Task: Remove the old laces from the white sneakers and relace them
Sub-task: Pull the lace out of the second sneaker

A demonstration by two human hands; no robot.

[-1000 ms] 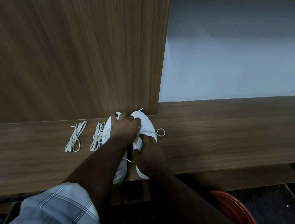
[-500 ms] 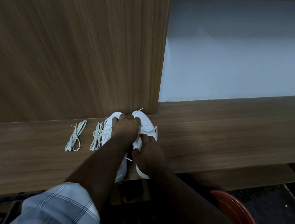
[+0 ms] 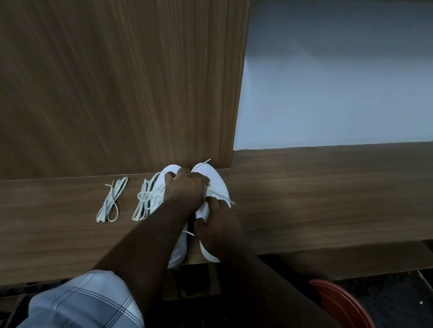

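Note:
Two white sneakers stand side by side on the wooden desk (image 3: 342, 195), toes against the upright panel. My left hand (image 3: 186, 189) reaches across the left sneaker (image 3: 179, 247) and its curled fingers grip the lace over the front of the right sneaker (image 3: 217, 183). My right hand (image 3: 221, 224) holds the right sneaker at its tongue, thumb and forefinger pressed on the upper. A short lace end (image 3: 232, 202) sticks out at that shoe's right side. Two loose lace bundles, one (image 3: 144, 201) touching the left sneaker and one (image 3: 112, 201) further left, lie on the desk.
A tall wooden panel (image 3: 100, 82) rises right behind the shoes, with a pale wall (image 3: 346, 89) to its right. Below the desk edge sit a cardboard box (image 3: 191, 282) and a red round object (image 3: 343, 306). My checked sleeve (image 3: 75, 320) fills the lower left.
The lace loop that stood out to the right of the right sneaker has shrunk to a short end. My left hand has shifted slightly towards the toes.

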